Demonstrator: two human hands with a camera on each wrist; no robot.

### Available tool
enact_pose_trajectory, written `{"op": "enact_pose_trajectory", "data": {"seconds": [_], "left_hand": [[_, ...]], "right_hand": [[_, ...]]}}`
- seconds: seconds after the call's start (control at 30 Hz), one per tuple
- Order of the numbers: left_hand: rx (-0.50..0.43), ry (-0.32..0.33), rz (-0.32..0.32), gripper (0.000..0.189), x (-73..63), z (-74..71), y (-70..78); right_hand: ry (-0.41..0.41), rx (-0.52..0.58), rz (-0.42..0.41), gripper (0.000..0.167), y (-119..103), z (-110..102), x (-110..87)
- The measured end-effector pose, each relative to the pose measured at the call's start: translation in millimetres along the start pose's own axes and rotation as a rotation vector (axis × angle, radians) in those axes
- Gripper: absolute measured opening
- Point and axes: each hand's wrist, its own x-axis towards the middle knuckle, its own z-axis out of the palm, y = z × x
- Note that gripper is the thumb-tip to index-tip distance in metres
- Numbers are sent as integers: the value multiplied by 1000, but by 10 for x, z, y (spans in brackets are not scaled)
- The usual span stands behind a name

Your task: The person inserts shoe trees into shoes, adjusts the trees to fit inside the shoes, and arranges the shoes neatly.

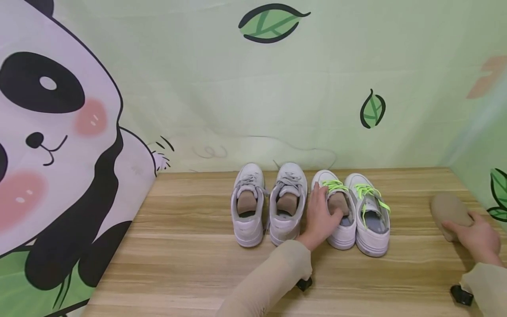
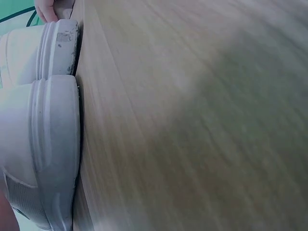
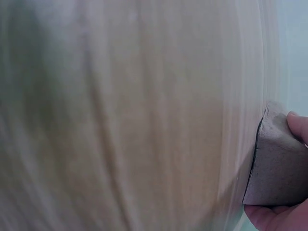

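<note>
My left hand (image 1: 321, 220) grips a white shoe (image 1: 341, 237) with neon-green laces, its fingers along the left side and its thumb at the opening. Inside that shoe sits a brown molded shoe insert (image 1: 338, 203). Right beside it stands the matching green-laced shoe (image 1: 372, 242), its grey insole showing. Out at the right, my right hand (image 1: 481, 237) holds another brown molded shoe insert (image 1: 449, 209), thumb on its top face. In the right wrist view, thumb and fingers pinch this insert (image 3: 279, 163) close to the wooden surface.
Left of my left hand stand two white shoes with grey laces, one (image 1: 247, 231) farther left and one (image 1: 283, 229) nearer, each with a brown insert inside. All stand on a wooden tabletop (image 1: 178, 246). Behind rises a green backdrop (image 1: 198, 88) with a panda and leaves.
</note>
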Motion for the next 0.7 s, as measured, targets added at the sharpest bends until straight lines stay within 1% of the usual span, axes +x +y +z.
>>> {"op": "enact_pose_trajectory", "data": {"seconds": [0.1, 0.3, 0.5, 0.7], "left_hand": [[37, 11, 20, 57, -1, 16, 21], [111, 1, 71, 62, -8, 40, 60], [179, -57, 146, 68, 1, 21, 122], [241, -105, 180, 70, 39, 33, 179]], "right_hand": [[1, 1, -6, 87, -7, -8, -13], [-1, 3, -8, 87, -21, -24, -36], [7, 5, -34, 86, -15, -18, -46], [2, -1, -47, 85, -17, -24, -47]]}}
